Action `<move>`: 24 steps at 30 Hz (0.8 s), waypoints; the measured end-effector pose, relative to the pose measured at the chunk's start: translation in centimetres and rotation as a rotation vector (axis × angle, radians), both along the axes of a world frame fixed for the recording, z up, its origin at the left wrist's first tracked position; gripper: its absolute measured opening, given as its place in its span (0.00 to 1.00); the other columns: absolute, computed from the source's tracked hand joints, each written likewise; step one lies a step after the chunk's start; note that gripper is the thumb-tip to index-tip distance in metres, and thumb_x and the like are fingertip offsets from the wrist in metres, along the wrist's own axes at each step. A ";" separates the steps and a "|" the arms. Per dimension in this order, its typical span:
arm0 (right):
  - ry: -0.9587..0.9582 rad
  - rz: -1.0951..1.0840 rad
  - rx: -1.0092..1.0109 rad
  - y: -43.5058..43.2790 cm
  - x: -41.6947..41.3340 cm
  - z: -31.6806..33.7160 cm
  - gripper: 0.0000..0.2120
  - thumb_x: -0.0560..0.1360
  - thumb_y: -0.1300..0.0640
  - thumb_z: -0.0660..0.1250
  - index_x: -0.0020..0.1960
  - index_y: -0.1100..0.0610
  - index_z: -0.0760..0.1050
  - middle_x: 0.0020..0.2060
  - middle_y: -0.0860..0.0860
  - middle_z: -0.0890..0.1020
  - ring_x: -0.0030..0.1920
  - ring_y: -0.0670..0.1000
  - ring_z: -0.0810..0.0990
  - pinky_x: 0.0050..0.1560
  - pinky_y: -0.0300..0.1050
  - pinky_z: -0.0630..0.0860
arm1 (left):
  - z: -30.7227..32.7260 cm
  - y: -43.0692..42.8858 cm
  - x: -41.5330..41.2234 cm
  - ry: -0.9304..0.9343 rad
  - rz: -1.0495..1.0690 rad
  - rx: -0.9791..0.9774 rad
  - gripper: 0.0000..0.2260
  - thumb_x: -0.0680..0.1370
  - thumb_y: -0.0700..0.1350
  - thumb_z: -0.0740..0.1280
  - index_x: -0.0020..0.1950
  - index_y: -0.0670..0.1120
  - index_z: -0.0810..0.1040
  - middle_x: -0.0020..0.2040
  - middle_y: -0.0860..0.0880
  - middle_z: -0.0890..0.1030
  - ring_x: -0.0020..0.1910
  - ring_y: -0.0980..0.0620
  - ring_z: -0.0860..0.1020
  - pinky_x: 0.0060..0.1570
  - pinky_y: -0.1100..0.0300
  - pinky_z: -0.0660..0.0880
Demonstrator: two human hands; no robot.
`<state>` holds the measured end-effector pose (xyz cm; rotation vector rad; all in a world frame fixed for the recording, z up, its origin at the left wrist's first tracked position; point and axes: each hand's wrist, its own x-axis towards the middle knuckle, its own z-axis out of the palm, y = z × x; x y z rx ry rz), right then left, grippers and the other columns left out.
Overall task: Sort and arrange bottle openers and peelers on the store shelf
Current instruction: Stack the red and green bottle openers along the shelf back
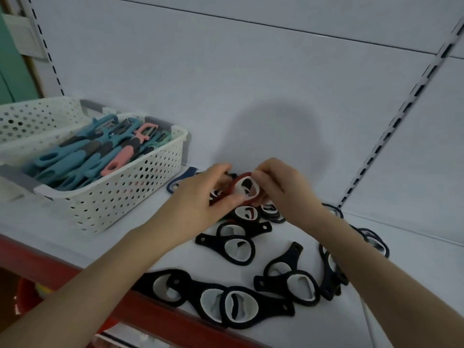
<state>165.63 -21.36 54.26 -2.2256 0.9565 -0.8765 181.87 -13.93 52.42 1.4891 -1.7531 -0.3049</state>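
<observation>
Sorting by colour, seemingly: pinching the red bottle opener (247, 189) at its rim with left hand (200, 199) and right hand (281, 189), just over the black bottle openers (208, 239); probably needing next a separate spot clear of them.

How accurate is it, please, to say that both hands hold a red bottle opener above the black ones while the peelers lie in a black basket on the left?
One detail is wrong: the head view shows the peelers lying in a white basket, not black. Otherwise yes: the left hand and right hand hold the red bottle opener above the black openers.
</observation>
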 end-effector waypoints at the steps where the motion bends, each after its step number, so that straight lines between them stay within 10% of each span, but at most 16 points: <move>1: -0.021 0.001 -0.010 -0.3 0.2 0.0 0.06 0.79 0.59 0.59 0.44 0.57 0.71 0.34 0.49 0.78 0.37 0.48 0.81 0.39 0.39 0.77 | 0.1 -0.2 -0.6 0.029 -0.019 0.037 0.14 0.74 0.51 0.67 0.58 0.48 0.74 0.46 0.57 0.80 0.40 0.64 0.78 0.41 0.72 0.71; 4: 0.018 -0.036 0.037 -1.8 0.2 -0.7 0.08 0.79 0.57 0.59 0.48 0.59 0.75 0.41 0.51 0.82 0.44 0.52 0.81 0.47 0.42 0.76 | -0.9 0.1 -0.4 0.130 0.023 0.094 0.04 0.77 0.42 0.65 0.47 0.51 0.71 0.34 0.51 0.79 0.29 0.58 0.79 0.31 0.65 0.75; 8: 0.540 0.130 -0.133 -2.0 -0.9 -3.2 0.13 0.79 0.53 0.60 0.60 0.55 0.76 0.58 0.49 0.79 0.60 0.48 0.75 0.56 0.33 0.66 | -2.2 1.4 0.9 0.379 0.154 0.102 0.05 0.78 0.39 0.61 0.46 0.49 0.69 0.34 0.49 0.80 0.27 0.57 0.78 0.27 0.67 0.74; 12: 0.474 0.340 -0.144 -0.3 -1.6 -3.4 0.12 0.78 0.58 0.62 0.58 0.57 0.79 0.58 0.51 0.80 0.59 0.43 0.72 0.54 0.19 0.60 | -2.5 1.7 0.8 0.442 0.204 0.074 0.08 0.79 0.39 0.60 0.45 0.52 0.68 0.38 0.49 0.80 0.27 0.61 0.77 0.27 0.68 0.73; 24: 0.667 0.016 -0.117 -3.7 0.1 -3.9 0.22 0.71 0.38 0.64 0.57 0.52 0.73 0.48 0.51 0.79 0.54 0.52 0.74 0.52 0.51 0.74 | -3.1 1.5 -0.2 0.471 0.258 0.089 0.09 0.79 0.39 0.60 0.46 0.53 0.68 0.39 0.48 0.81 0.27 0.58 0.76 0.26 0.68 0.73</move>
